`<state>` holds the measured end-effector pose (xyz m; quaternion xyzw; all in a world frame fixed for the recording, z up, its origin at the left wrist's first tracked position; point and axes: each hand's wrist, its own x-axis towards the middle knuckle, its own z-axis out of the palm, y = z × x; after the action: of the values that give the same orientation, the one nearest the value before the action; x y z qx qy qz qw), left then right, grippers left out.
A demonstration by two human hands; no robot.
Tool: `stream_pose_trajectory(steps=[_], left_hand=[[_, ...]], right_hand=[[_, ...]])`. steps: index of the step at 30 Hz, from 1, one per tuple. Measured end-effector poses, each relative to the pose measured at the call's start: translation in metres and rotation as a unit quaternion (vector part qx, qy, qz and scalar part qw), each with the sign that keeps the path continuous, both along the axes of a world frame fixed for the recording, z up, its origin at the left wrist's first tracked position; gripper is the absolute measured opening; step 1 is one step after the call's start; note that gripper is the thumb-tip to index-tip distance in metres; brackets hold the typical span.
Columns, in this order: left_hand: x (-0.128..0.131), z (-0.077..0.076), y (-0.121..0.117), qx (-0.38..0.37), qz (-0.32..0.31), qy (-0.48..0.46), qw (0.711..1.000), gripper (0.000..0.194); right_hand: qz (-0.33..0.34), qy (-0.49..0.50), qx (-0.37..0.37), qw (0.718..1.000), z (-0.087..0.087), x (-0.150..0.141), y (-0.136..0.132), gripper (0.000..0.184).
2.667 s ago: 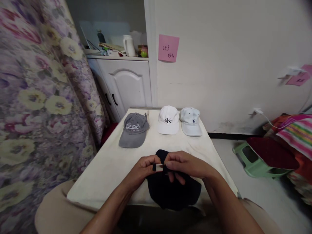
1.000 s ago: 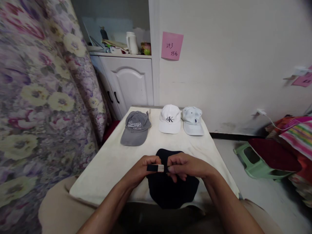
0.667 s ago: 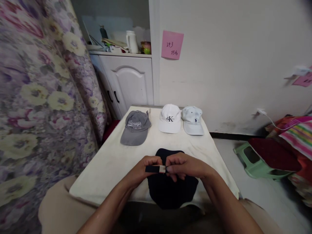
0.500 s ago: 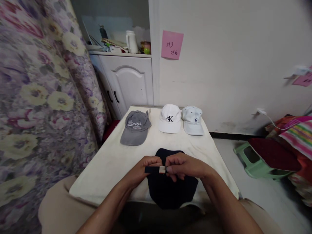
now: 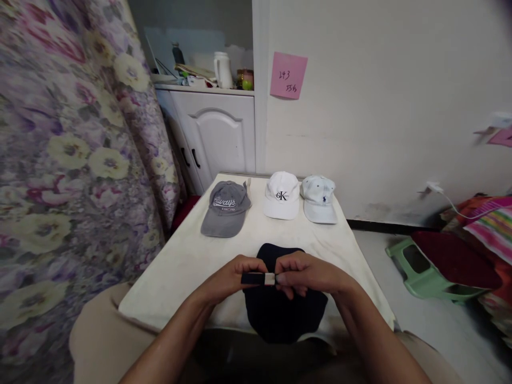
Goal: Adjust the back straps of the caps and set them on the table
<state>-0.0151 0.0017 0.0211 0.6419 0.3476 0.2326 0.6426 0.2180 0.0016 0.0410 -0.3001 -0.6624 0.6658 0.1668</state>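
Head view: three caps (image 5: pixel 282 205) on tabletop (image 5: pixel 180 266), mid-frame; pinching strap (image 5: pixel 253 279) of dark cap (image 5: pixel 286 317), lower centre, with both hands (image 5: pixel 314 271), showing more strap than earlier.

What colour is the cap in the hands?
The cap is very dark, black or navy; it shows best in the head view.

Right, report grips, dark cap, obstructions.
Left grip and right grip pinching strap, buckle between. Dark cap at table's near edge. White cap beyond, not blocking.
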Motion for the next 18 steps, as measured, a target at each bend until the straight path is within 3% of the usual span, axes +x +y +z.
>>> stream_pose_trajectory(steps=[18], left_hand=[[0.0029, -0.0073, 0.0024, -0.004, 0.011, -0.026, 1.0, 0.026]], right_hand=[[-0.011, 0.004, 0.007, 1.0, -0.0001, 0.0048, -0.0001, 0.008]])
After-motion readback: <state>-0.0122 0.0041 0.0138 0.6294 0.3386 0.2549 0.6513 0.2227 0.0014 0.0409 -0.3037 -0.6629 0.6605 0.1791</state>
